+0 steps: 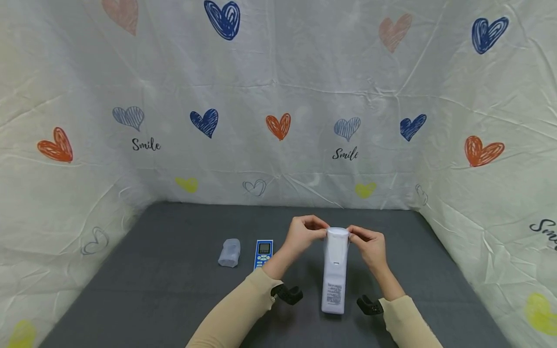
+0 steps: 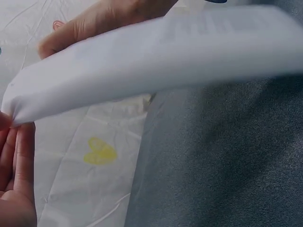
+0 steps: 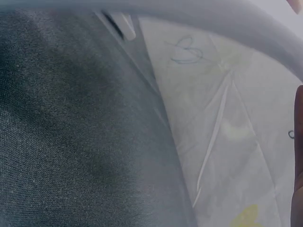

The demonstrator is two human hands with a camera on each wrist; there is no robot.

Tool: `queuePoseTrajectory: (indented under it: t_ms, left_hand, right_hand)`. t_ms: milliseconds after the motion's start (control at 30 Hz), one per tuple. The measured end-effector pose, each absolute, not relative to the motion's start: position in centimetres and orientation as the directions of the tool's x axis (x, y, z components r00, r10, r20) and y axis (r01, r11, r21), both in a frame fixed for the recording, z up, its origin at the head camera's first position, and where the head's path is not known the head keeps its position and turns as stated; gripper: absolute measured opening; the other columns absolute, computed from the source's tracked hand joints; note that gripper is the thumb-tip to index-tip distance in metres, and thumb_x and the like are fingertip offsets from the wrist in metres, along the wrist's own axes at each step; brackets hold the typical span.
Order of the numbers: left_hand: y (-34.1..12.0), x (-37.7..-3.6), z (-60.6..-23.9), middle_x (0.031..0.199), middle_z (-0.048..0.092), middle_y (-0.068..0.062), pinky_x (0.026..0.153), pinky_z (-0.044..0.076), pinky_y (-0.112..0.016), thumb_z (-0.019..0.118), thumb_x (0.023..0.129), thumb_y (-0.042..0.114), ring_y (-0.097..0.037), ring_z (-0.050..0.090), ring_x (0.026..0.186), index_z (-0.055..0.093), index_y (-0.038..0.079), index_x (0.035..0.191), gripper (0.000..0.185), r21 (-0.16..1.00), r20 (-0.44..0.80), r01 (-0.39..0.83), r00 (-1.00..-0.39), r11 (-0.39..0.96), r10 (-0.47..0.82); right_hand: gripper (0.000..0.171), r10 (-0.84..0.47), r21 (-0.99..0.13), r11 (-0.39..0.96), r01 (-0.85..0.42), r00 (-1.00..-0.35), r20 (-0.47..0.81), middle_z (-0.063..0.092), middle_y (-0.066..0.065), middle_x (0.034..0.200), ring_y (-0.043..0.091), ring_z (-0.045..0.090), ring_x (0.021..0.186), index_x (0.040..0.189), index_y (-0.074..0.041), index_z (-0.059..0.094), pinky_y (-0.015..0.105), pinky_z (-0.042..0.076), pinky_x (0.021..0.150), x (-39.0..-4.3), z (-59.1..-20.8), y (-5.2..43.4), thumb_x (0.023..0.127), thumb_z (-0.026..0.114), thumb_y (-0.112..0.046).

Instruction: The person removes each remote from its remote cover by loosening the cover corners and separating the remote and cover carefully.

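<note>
The left hand point(image 1: 304, 235) and right hand point(image 1: 370, 245) pinch opposite sides of the white remote's point(image 1: 334, 273) top end. The dark table point(image 1: 174, 290) is beneath the white remote; left of it lie a blue remote point(image 1: 263, 250) and, farther left, a cloudy plastic cover point(image 1: 229, 253).

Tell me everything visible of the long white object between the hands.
The long white object is slim and smooth, apparently plastic, with a small slot partway down and unreadable print near its lower end. The left hand and right hand pinch its upper end, one at each side. Whether its lower end touches the dark table is unclear.
</note>
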State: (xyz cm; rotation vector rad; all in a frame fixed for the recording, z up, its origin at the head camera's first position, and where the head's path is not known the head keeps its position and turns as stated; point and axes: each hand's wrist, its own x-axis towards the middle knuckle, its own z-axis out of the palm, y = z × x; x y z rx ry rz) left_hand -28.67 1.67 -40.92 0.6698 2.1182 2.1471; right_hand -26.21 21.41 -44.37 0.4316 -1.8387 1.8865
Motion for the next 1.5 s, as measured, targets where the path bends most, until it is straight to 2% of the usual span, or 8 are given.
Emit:
queuePoseTrajectory:
  t_ms: [100,267,467,767,1000,1167,1300,1500]
  left_hand:
    - [1.6,-29.0,-41.3,0.083,0.069,-0.008,0.069,0.056,-0.031,0.067,0.081,-0.004,-0.009,0.061,0.07,0.067,-0.011,0.093,0.014,0.966,0.257,0.252,-0.905,-0.058,0.34]
    - [1.5,-30.1,-43.0,0.091,0.07,-0.014,0.068,0.055,-0.027,0.071,0.082,0.004,-0.012,0.063,0.075,0.07,0.0,0.094,0.012,0.929,0.321,0.364,-0.878,0.061,0.355]
    - [1.3,-30.3,-43.9,0.093,0.072,-0.005,0.069,0.055,-0.026,0.072,0.083,0.012,-0.013,0.066,0.081,0.072,0.014,0.094,0.011,0.885,0.371,0.448,-0.845,0.13,0.386]
    - [1.2,-30.1,-44.2,0.086,0.072,-0.005,0.064,0.054,-0.018,0.07,0.083,0.009,-0.006,0.067,0.073,0.07,0.009,0.089,0.006,0.71,0.488,0.65,-0.732,0.271,0.475]
    - [0.9,-30.4,-44.1,0.084,0.07,-0.005,0.062,0.053,-0.017,0.067,0.084,0.006,-0.008,0.066,0.07,0.069,0.005,0.085,0.003,0.649,0.541,0.709,-0.686,0.278,0.486]
    - [0.5,-30.0,-44.1,0.083,0.07,-0.006,0.062,0.054,-0.019,0.068,0.085,0.007,-0.011,0.066,0.07,0.07,0.005,0.084,0.003,0.662,0.552,0.706,-0.687,0.253,0.472]
    - [0.3,-30.0,-44.2,0.085,0.07,-0.006,0.064,0.055,-0.022,0.069,0.085,0.009,-0.011,0.066,0.073,0.071,0.006,0.087,0.004,0.716,0.516,0.663,-0.714,0.218,0.474]
    - [-0.1,-30.5,-44.0,0.084,0.069,-0.003,0.064,0.055,-0.023,0.068,0.085,0.01,-0.006,0.063,0.073,0.07,0.01,0.088,0.004,0.759,0.446,0.615,-0.73,0.214,0.517]
  right_hand:
    - [0.013,0.105,-0.852,0.037,-0.521,-0.846,0.522,0.069,-0.012,0.077,-0.002,0.062,0.067,0.089,0.026,0.06,0.015,0.052,0.061,-26.0,-44.0,21.2,0.078,0.058,0.022]
    - [0.011,0.129,-0.862,0.128,-0.491,-0.853,0.505,0.067,-0.009,0.074,0.0,0.061,0.064,0.086,0.019,0.066,0.017,0.052,0.058,-25.7,-43.6,20.8,0.076,0.063,0.017]
    - [0.013,0.177,-0.89,0.209,-0.405,-0.88,0.441,0.067,-0.006,0.073,0.001,0.062,0.064,0.088,0.012,0.07,0.018,0.053,0.059,-25.7,-43.6,20.7,0.076,0.067,0.012]
    - [0.011,0.139,-0.861,0.273,-0.429,-0.868,0.476,0.068,0.023,0.08,0.002,0.061,0.065,0.087,0.01,0.07,0.016,0.052,0.059,-25.4,-44.2,20.8,0.076,0.068,0.01]
    - [0.013,0.107,-0.841,0.222,-0.493,-0.845,0.523,0.069,0.013,0.076,0.001,0.062,0.064,0.086,0.013,0.07,0.016,0.052,0.058,-25.6,-44.0,20.7,0.074,0.066,0.015]
    - [0.013,0.097,-0.841,0.238,-0.486,-0.85,0.518,0.067,0.027,0.079,0.0,0.062,0.066,0.087,0.014,0.069,0.014,0.051,0.06,-25.4,-43.9,20.4,0.074,0.065,0.015]
    - [0.013,0.119,-0.854,0.233,-0.465,-0.858,0.5,0.067,0.03,0.082,-0.001,0.062,0.067,0.087,0.012,0.07,0.013,0.052,0.061,-26.3,-45.4,20.7,0.075,0.066,0.013]
    - [0.012,0.12,-0.847,0.192,-0.495,-0.845,0.521,0.071,0.01,0.078,0.001,0.064,0.068,0.086,0.01,0.07,0.015,0.053,0.06,-27.2,-46.8,21.0,0.075,0.066,0.012]
